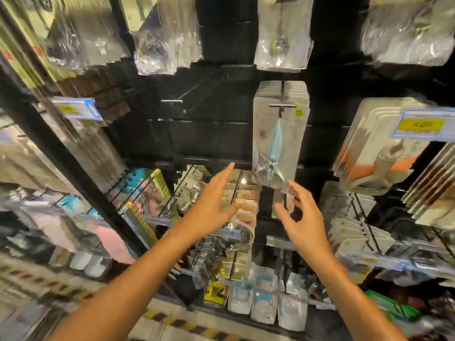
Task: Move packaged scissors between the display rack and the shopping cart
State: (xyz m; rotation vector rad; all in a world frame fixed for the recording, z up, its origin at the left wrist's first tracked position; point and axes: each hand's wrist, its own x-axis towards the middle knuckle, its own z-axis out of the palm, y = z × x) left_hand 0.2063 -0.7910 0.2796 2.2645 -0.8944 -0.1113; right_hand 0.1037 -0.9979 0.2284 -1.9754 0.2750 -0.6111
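Both forearms rise from the bottom of the frame toward the rack. Your left hand (214, 205) is flat, fingers straight, holding nothing, at centre frame. Your right hand (304, 217) sits just right of it, fingers loosely spread and empty, just beneath the packaged scissors (277, 143). That pack hangs foremost on its peg (282, 104) at centre right, others stacked behind. Pinch the card's lower edge, steady it with the left, then slide it straight off along the peg without tearing the hang hole.
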